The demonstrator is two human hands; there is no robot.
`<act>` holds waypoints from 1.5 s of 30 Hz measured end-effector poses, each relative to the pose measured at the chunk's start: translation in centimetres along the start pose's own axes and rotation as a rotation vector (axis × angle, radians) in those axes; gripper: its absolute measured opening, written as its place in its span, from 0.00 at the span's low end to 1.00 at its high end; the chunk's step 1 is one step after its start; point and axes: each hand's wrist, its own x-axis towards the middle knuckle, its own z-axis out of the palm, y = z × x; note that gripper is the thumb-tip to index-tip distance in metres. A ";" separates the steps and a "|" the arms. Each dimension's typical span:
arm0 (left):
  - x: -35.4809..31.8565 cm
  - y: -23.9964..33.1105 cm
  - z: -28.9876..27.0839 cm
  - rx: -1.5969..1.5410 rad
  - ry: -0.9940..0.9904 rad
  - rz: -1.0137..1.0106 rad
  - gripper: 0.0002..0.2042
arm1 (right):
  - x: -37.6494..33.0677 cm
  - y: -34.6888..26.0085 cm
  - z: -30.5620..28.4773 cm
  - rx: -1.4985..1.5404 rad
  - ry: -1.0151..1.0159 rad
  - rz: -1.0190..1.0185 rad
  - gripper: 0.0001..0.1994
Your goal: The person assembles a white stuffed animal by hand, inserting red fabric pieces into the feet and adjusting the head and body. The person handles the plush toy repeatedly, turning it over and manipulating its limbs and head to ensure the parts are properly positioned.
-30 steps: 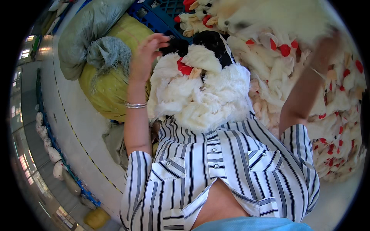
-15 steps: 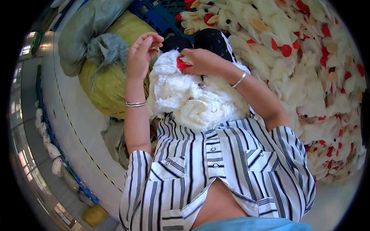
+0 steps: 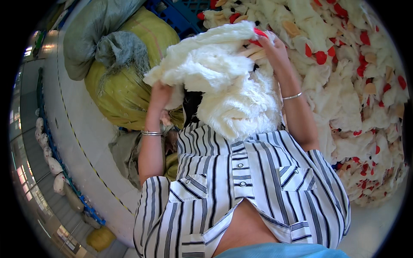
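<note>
White plush piece (image 3: pixel 206 60) above lap (image 3: pixel 192 103), yellow sack (image 3: pixel 124 103), pale floor (image 3: pixel 94 142)

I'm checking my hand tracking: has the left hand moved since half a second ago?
Yes. Level with the frayed grey cloth then, the left hand is now below it in the picture, gripping the white fur.
</note>
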 end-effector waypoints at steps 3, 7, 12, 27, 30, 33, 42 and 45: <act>2.8 -0.9 -3.0 -0.736 0.444 -0.008 0.18 | -2.7 -1.7 1.6 -0.053 -0.061 -0.137 0.15; 3.1 8.4 -6.8 -1.173 0.512 0.388 0.15 | -8.7 -0.8 3.0 -0.702 -0.736 -0.354 0.23; -2.7 16.9 -4.0 -0.397 0.178 0.914 0.21 | -6.8 -4.0 2.1 -0.119 -0.754 -0.213 0.16; -6.0 10.0 -1.4 -0.143 -0.353 0.271 0.12 | -2.0 -1.3 0.6 -0.273 -0.733 -0.038 0.16; -4.4 3.4 -4.9 -0.505 -0.204 0.278 0.13 | -1.5 -2.0 1.1 -0.445 -0.777 -0.062 0.15; -2.8 4.8 -3.7 -0.725 0.196 0.264 0.14 | -0.3 -3.1 2.5 -0.476 -0.615 0.041 0.23; -8.3 14.9 8.0 -0.072 -0.493 0.565 0.28 | 5.3 1.0 9.5 -0.224 -0.319 -0.047 0.20; -8.7 15.2 5.3 0.167 -0.757 0.760 0.27 | 5.4 -1.7 8.2 -0.025 -0.245 0.070 0.16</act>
